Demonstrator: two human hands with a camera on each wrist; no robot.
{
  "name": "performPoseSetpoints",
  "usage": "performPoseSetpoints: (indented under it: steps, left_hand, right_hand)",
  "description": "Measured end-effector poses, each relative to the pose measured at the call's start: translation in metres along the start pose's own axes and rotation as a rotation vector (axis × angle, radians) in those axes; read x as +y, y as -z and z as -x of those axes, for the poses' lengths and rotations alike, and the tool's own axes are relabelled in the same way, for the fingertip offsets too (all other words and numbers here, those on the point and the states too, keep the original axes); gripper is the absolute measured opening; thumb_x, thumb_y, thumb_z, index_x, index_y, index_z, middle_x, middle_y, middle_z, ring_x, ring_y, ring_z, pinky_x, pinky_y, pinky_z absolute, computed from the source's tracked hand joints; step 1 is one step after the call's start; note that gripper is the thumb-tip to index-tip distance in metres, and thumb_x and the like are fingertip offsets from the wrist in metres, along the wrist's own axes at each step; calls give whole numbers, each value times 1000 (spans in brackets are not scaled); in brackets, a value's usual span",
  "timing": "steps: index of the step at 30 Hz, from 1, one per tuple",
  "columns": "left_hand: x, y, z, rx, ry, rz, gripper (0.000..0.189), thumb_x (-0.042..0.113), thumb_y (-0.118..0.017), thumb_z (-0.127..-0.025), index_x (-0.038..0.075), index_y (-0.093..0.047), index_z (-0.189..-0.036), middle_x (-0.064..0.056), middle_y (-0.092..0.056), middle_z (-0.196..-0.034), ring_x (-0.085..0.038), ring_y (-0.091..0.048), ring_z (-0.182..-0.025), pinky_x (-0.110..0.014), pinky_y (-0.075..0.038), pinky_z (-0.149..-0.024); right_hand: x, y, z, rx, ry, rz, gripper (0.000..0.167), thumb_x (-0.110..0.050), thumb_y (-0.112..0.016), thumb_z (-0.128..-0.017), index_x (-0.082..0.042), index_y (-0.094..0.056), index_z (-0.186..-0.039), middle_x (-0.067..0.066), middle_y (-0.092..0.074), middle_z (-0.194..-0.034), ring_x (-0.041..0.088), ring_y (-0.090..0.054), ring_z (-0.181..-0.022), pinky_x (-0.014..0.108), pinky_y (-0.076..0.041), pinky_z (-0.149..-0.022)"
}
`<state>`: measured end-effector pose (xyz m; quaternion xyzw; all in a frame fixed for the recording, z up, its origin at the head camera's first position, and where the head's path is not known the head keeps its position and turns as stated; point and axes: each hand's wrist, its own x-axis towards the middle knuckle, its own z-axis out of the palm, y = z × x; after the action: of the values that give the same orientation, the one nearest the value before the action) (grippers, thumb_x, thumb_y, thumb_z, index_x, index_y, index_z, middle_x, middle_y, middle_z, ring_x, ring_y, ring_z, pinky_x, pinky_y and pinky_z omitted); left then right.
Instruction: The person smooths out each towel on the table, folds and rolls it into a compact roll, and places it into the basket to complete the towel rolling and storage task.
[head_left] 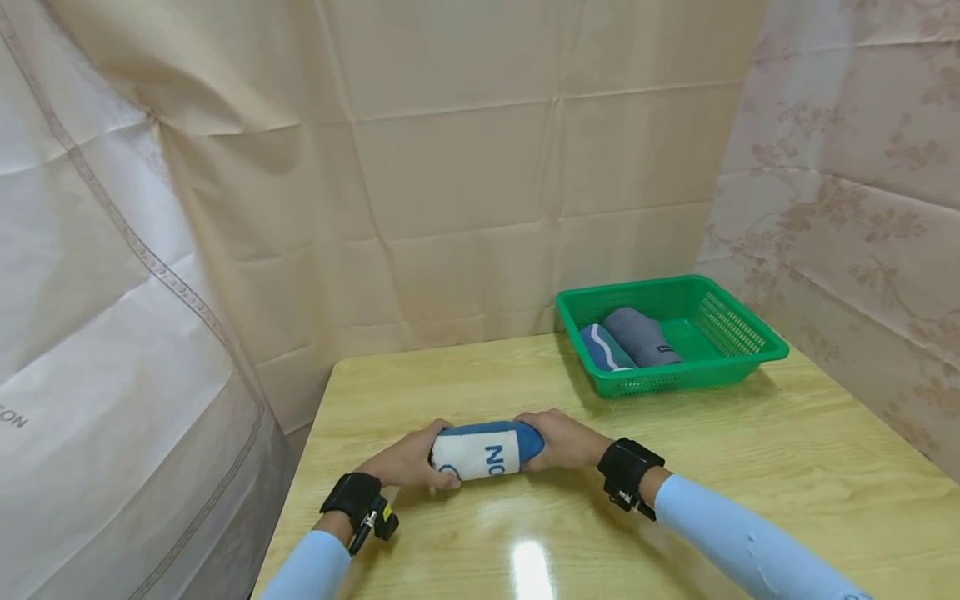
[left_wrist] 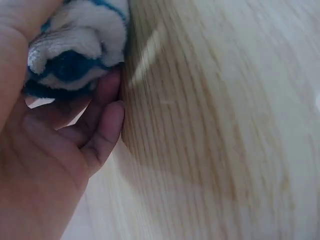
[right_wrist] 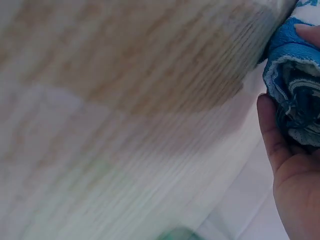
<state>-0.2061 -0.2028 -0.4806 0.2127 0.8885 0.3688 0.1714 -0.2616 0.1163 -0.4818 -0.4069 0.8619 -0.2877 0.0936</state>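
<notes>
Both hands hold a rolled towel, blue and white with dark blue lettering, just over the front middle of the table. My left hand grips its left end, the thumb on the near side. At the other end my right hand has its fingers and thumb around the blue edge. The left wrist view shows the white and blue towel end above the curled fingers of the left hand. In the right wrist view the spiral layers of the towel face the right hand.
A green plastic basket stands at the back right of the wooden table. In it lie a grey rolled towel and a blue-green one with a white stripe. Beige cloth hangs behind the table.
</notes>
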Motion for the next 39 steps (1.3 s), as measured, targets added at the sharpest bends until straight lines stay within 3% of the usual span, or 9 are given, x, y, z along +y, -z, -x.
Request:
performPoseSetpoints:
  steps: [3, 6, 9, 12, 20, 27, 30, 33, 39]
  left_hand:
    - [-4, 2, -3, 5, -26, -5, 75, 20, -83, -89, 7, -38, -147, -2, -61, -112, -16, -61, -94, -32, -53, -78]
    - [-9, 2, -7, 14, -45, -55, 48, 9, -76, -94, 3, -51, -135, 0, -64, -96, -14, -60, -80, -28, -51, -68]
    - [-12, 2, -13, 22, -56, -99, 20, 8, -68, -99, 6, -62, -118, 2, -63, -84, -11, -56, -69, -26, -47, -60]
    - [-7, 3, -23, 13, -72, -116, 9, 11, -65, -101, 9, -66, -110, 2, -62, -80, -10, -53, -65, -26, -44, -57]
    - [20, -4, -58, -38, -156, -162, 15, 15, -66, -102, 6, -68, -114, 6, -67, -95, -9, -63, -83, -28, -53, -73]
    - [63, -22, -93, -21, -217, -216, 33, 11, -59, -105, 1, -58, -137, -13, -63, -128, -22, -64, -109, -32, -55, -86]
    - [81, -30, -106, -4, -242, -215, 44, 11, -58, -105, 1, -48, -147, -19, -60, -133, -24, -65, -107, -32, -55, -84]
    - [96, -36, -117, 57, -258, -189, 51, 11, -58, -105, 4, -41, -152, -19, -60, -132, -21, -67, -99, -30, -55, -80]
    - [116, -43, -138, 140, -298, -142, 57, 12, -56, -107, 12, -33, -159, -16, -60, -135, -17, -67, -94, -29, -55, -79]
  right_hand:
    - [7, 2, 9, 30, -28, -32, 65, -29, -91, -76, -11, -64, -132, -4, -71, -116, 7, -66, -100, 30, -53, -87]
    - [13, 8, 18, 57, -69, -81, 66, -30, -91, -77, -11, -63, -134, -4, -71, -118, 9, -66, -102, 32, -52, -88]
    - [15, 18, 26, 102, -89, -149, 66, -29, -90, -79, -8, -62, -135, -1, -71, -118, 14, -66, -102, 36, -53, -88]
    - [16, 31, 30, 164, -95, -217, 65, -28, -89, -80, -5, -62, -135, 2, -71, -116, 18, -67, -99, 39, -55, -84]
    - [15, 60, 36, 287, -162, -263, 61, -28, -88, -83, -6, -62, -134, 4, -71, -110, 19, -67, -93, 38, -55, -78]
    - [13, 71, 41, 339, -225, -323, 62, -28, -87, -83, -3, -62, -134, 7, -72, -112, 21, -68, -93, 37, -56, -77]
    - [12, 78, 44, 394, -254, -329, 64, -33, -87, -83, -3, -62, -134, 9, -71, -114, 21, -69, -95, 37, -57, -78]
    - [12, 89, 49, 445, -267, -339, 61, -35, -87, -84, -6, -64, -132, 9, -71, -117, 23, -69, -99, 39, -57, -82]
    - [17, 108, 64, 484, -278, -359, 64, -36, -83, -89, -7, -58, -140, 13, -67, -127, 29, -65, -111, 45, -54, -89]
